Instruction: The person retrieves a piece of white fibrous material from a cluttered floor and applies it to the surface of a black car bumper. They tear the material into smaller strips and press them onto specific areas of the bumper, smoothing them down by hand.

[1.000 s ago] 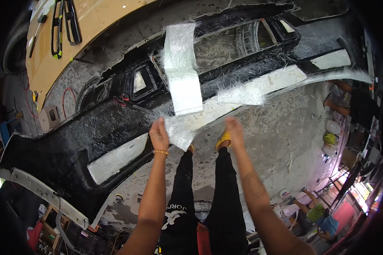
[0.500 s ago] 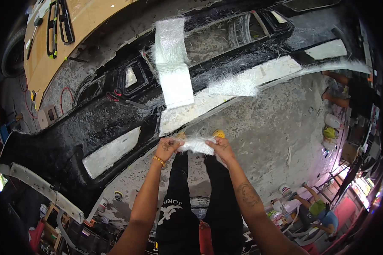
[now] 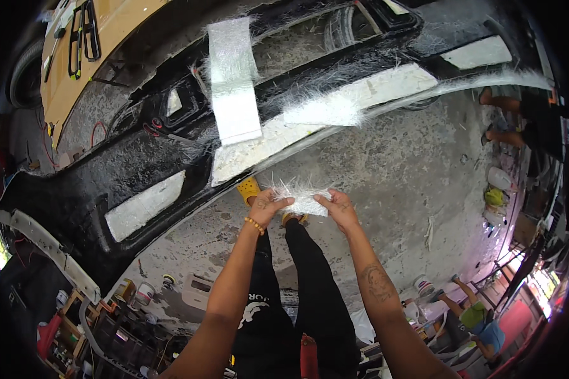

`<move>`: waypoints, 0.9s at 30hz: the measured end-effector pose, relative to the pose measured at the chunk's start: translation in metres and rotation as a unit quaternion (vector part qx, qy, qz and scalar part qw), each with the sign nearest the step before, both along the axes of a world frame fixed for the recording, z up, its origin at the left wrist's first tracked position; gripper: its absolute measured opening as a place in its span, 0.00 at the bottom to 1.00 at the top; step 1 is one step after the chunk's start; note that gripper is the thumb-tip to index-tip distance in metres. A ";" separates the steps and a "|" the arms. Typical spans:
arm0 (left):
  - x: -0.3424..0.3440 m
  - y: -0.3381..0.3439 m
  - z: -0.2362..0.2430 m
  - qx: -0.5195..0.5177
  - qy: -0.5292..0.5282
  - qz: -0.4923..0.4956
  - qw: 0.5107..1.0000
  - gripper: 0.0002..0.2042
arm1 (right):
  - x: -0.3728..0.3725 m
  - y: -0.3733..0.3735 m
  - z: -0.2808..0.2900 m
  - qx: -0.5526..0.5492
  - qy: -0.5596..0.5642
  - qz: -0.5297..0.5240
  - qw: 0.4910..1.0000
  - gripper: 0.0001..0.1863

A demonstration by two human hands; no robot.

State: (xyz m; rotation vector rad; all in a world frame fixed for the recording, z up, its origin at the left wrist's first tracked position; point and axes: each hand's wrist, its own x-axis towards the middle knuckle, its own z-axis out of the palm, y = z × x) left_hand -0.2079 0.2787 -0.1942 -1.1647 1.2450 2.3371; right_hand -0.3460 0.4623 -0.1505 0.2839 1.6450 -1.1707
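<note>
A second ago only the left hand [image 3: 269, 206] held the small mat [image 3: 307, 203]. Now the right hand [image 3: 340, 210] pinches it too, so both ends are held. It is up over the floor [image 3: 398, 177], on the near side of the black bumper [image 3: 69, 211].

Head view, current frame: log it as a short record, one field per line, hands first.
Left hand: pinches the left end of a fiberglass mat piece
Right hand: pinches its right end
Condition: mat piece frayed along its far edge
Panel: black, molded, with a longer fiberglass strip lying across it
Scissors: red-handled, on the panel
</note>
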 end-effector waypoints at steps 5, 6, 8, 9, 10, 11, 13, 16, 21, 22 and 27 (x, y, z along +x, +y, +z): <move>0.021 -0.007 0.013 -0.239 -0.023 -0.104 0.965 0.12 | -0.004 0.090 -0.079 0.063 0.045 -0.174 0.982 0.23; 0.037 -0.020 0.020 -0.223 -0.036 -0.044 0.973 0.12 | -0.019 0.103 -0.067 0.080 0.047 -0.203 0.975 0.23; 0.034 -0.020 0.023 -0.195 -0.036 -0.009 0.980 0.13 | -0.029 0.118 -0.055 0.063 0.015 -0.219 0.973 0.25; 0.030 -0.010 0.025 -0.189 -0.033 -0.030 0.981 0.14 | -0.025 0.114 -0.047 0.040 -0.001 -0.192 0.981 0.25; 0.024 0.003 0.025 -0.182 -0.032 -0.053 0.981 0.16 | -0.018 0.101 -0.034 0.018 -0.018 -0.166 0.986 0.24; 0.017 0.011 0.026 -0.178 -0.032 -0.074 0.981 0.17 | -0.012 0.083 -0.019 -0.008 -0.037 -0.138 0.990 0.24; -0.003 0.024 0.028 -0.199 -0.066 -0.160 0.965 0.18 | -0.004 0.053 0.002 -0.041 -0.068 -0.148 0.986 0.21; -0.024 0.022 0.039 -0.169 -0.026 -0.222 0.960 0.19 | -0.005 0.049 -0.004 -0.063 -0.104 -0.106 0.987 0.20; -0.028 0.011 0.048 -0.180 -0.003 -0.312 0.933 0.19 | -0.031 0.035 -0.001 -0.080 0.052 0.179 0.979 0.19; -0.034 0.009 0.055 -0.184 -0.006 -0.337 0.923 0.19 | -0.032 0.030 -0.003 -0.110 0.069 0.227 0.965 0.19; -0.008 -0.009 0.033 -0.345 0.087 -0.264 0.896 0.21 | -0.033 0.017 0.000 -0.058 0.100 0.162 0.980 0.19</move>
